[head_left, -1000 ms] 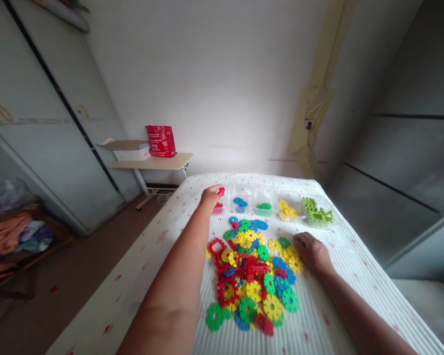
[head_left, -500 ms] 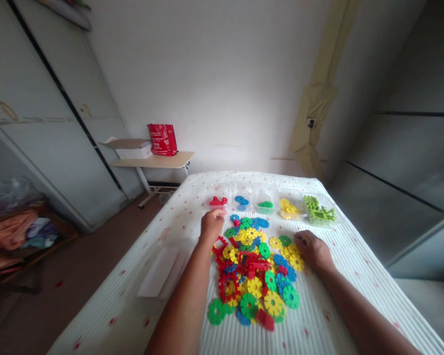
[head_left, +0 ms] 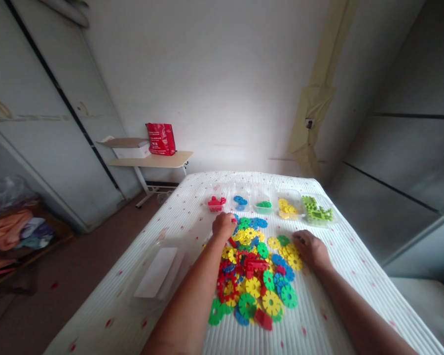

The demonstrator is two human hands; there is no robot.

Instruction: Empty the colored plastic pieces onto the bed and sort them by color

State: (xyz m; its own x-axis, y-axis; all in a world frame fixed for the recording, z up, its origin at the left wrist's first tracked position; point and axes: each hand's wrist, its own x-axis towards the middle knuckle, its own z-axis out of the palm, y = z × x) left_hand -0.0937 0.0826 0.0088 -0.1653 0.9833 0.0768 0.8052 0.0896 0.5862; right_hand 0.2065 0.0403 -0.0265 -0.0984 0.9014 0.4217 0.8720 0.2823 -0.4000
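A pile of flat plastic gear-shaped pieces [head_left: 253, 276] in red, yellow, green and blue lies on the white bedspread [head_left: 318, 325]. My left hand [head_left: 224, 225] is at the pile's far left corner. Its fingers are curled into a pinch, and a small red piece [head_left: 234, 221] shows at the fingertips. My right hand [head_left: 311, 249] rests palm down at the pile's right edge, fingers bent over yellow discs [head_left: 294, 260]. What sits under those fingers is hidden.
Clear trays stand in a row beyond the pile: red pieces [head_left: 216, 203], blue [head_left: 240, 200], green [head_left: 264, 205], yellow [head_left: 287, 209], light green [head_left: 318, 213]. A clear lid [head_left: 157, 271] lies left of my arm. A side table [head_left: 151, 161] with a red bag [head_left: 161, 139] stands by the wall.
My left hand has pulled back from the red tray, where red pieces now lie, to the pile's far left corner and closed there. My right hand has stayed put.
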